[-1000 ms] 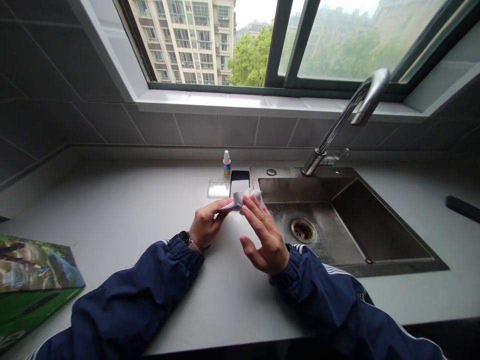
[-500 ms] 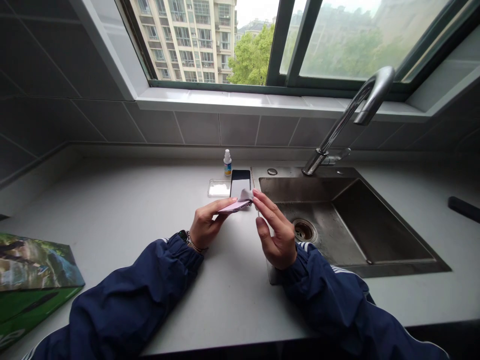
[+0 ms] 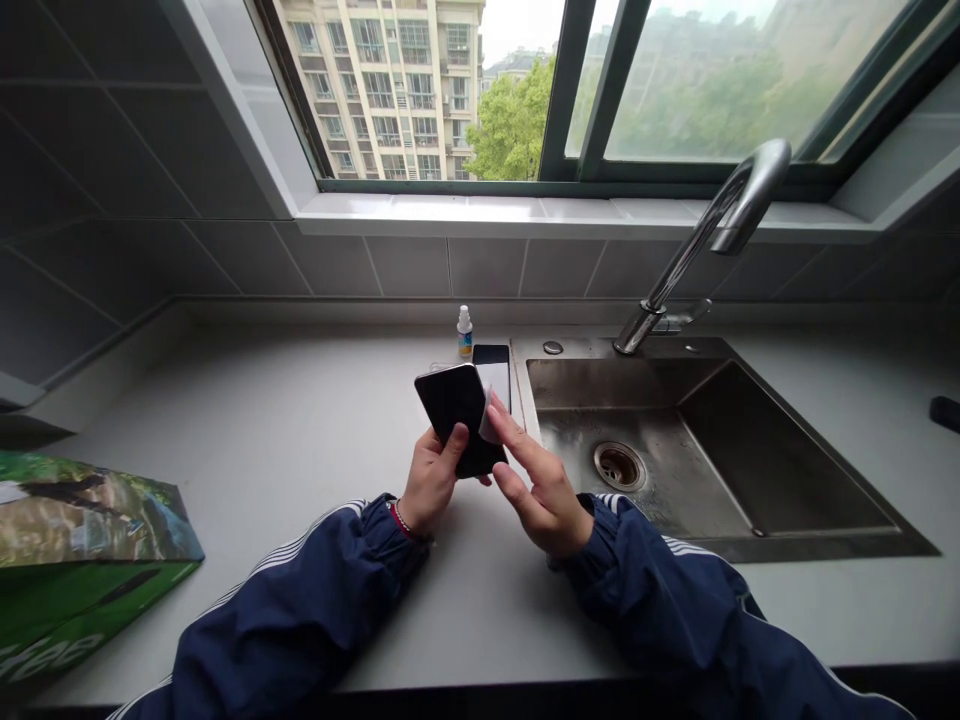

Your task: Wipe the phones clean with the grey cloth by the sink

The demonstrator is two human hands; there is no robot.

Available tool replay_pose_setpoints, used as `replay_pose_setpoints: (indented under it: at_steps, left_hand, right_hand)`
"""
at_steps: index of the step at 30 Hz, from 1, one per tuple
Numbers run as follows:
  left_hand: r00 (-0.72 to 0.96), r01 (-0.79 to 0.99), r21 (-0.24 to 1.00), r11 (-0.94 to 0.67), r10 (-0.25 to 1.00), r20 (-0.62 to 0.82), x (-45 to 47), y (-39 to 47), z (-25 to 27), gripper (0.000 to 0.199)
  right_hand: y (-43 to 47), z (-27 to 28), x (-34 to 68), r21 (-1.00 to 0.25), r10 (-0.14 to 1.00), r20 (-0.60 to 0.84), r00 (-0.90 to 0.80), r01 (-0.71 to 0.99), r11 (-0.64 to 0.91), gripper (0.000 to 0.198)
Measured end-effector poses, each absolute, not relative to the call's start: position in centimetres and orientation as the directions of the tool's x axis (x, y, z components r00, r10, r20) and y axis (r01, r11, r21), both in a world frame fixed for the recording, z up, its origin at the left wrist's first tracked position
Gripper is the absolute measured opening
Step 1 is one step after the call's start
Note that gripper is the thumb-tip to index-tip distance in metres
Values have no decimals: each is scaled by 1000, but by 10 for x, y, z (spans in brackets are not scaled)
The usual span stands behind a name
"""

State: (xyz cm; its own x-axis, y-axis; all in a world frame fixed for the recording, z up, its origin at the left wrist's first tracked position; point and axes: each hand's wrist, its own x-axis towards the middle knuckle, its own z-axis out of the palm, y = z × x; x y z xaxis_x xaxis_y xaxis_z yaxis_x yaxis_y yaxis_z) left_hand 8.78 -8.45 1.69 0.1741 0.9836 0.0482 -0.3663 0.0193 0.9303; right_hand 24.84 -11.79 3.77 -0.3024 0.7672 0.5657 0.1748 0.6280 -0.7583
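Observation:
My left hand (image 3: 433, 483) grips a smartphone (image 3: 452, 405), its thumb on the black screen, which now faces me. The phone is held tilted above the counter. A small light grey cloth (image 3: 489, 420) lies against the phone's right edge under the fingers of my right hand (image 3: 546, 490). The right thumb is near the phone's lower right corner. Behind the held phone, a second phone (image 3: 493, 366) lies on the counter, partly hidden. A small white dropper bottle (image 3: 465, 335) stands upright beyond it. A clear case (image 3: 444, 366) is mostly covered by the held phone.
To the right is a steel sink (image 3: 832, 548) with a drain (image 3: 619, 466) and a tall chrome faucet (image 3: 675, 270). A green printed box or bag (image 3: 97, 600) sits at the left. Far right lies a dark object (image 3: 945, 413). A window is behind the counter (image 3: 300, 430).
My left hand has turned the phone from nearly edge-on, pinkish back showing, to screen towards me. The cloth has stayed at its right edge. The whole view has shifted slightly.

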Motion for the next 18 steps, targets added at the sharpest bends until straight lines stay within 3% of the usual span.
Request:
replay_pose_setpoints:
  at_steps: [6,10,13,18]
  left_hand:
    - [256,-376,889,263,951,-173,80,-77,25,59]
    - [309,-401,817,415,901,-305,77,-72,18,55]
    - [311,-404,809,428,895,-319,77,-71,18,55]
    - [353,-414,761,499,859,-371,76,-71,22,54]
  right_hand:
    - [-112,22,247,-735,788,558,-259,286,615,51]
    - [-114,22,248,-612,721,591,-361,381,693,55]
    - [-115,25,248,-501,673,584,-453,451,739,62]
    - [-115,25,249,-443,662,565,-493,496,747,64]
